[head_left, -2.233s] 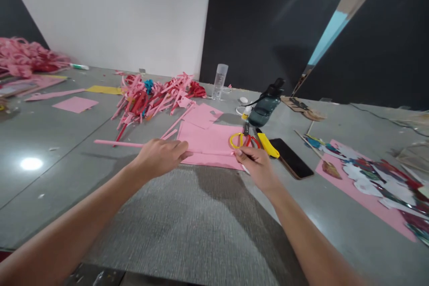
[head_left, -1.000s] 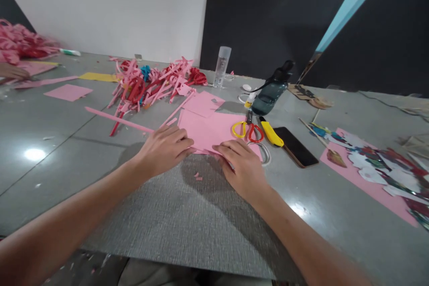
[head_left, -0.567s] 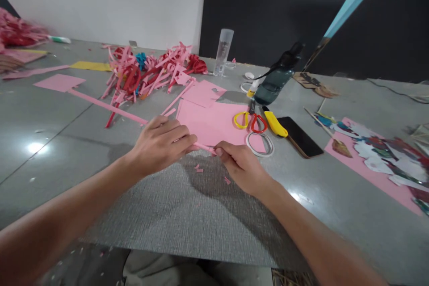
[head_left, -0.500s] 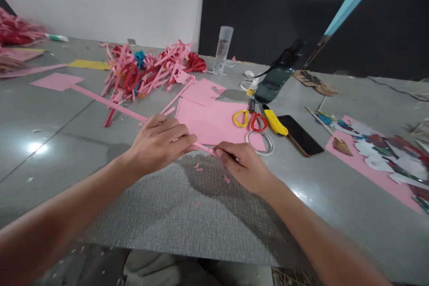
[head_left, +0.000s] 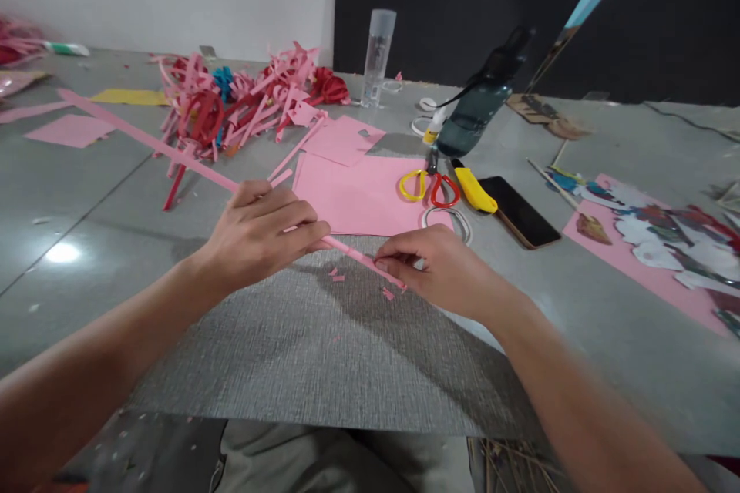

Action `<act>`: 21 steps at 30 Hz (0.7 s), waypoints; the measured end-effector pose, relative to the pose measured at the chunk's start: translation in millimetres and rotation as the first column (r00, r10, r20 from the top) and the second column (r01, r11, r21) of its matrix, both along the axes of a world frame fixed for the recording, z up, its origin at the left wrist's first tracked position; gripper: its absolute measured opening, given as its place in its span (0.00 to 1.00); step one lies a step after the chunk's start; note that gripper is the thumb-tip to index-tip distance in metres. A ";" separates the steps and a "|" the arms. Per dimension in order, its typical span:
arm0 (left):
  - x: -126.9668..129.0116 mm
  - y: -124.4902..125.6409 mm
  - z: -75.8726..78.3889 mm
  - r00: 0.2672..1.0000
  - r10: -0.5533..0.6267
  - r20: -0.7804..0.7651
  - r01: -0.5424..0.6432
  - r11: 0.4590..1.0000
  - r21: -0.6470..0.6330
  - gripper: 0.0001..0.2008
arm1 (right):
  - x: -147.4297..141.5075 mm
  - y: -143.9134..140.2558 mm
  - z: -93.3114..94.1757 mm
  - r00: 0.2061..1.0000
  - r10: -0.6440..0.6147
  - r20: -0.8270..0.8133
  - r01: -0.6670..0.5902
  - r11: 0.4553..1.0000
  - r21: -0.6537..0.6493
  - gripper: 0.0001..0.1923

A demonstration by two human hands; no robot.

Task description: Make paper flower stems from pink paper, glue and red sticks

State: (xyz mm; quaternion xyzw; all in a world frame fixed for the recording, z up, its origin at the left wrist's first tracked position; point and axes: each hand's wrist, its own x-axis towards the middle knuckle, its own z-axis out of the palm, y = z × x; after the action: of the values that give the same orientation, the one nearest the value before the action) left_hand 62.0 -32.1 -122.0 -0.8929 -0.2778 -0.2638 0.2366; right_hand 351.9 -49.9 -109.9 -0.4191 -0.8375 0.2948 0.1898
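— Pink strip [head_left: 173,158]: where is it?
— Above the worktop [head_left: 86,216], running toward ten o'clock; left hand [head_left: 254,235] and right hand [head_left: 445,273] both pinch it shut. I'd keep it taut, rolling evenly.

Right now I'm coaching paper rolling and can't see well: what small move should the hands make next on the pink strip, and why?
Probably keep twisting the near end tight. The right hand pinches the pink strip at its near tip, the left hand grips it further up, and the long far part slants free over the table.
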 end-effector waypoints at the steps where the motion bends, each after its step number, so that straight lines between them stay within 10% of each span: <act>1: -0.5 -0.5 -0.7 1.000 -0.001 0.008 0.001 1.000 0.001 0.02 | -0.8 -0.2 0.1 1.000 0.025 0.005 -0.025 1.000 0.001 0.10; 21: -4.3 -0.6 0.7 0.998 -0.035 0.045 0.033 0.998 0.053 0.03 | -7.2 -2.5 -4.9 0.979 0.088 0.182 -0.122 0.976 0.182 0.10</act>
State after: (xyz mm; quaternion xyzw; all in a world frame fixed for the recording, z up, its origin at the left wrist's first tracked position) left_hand 57.7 -32.7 -121.3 -0.8847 -0.2609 -0.2953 0.2491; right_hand 344.7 -52.5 -114.8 -0.3778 -0.8965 0.1844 0.1400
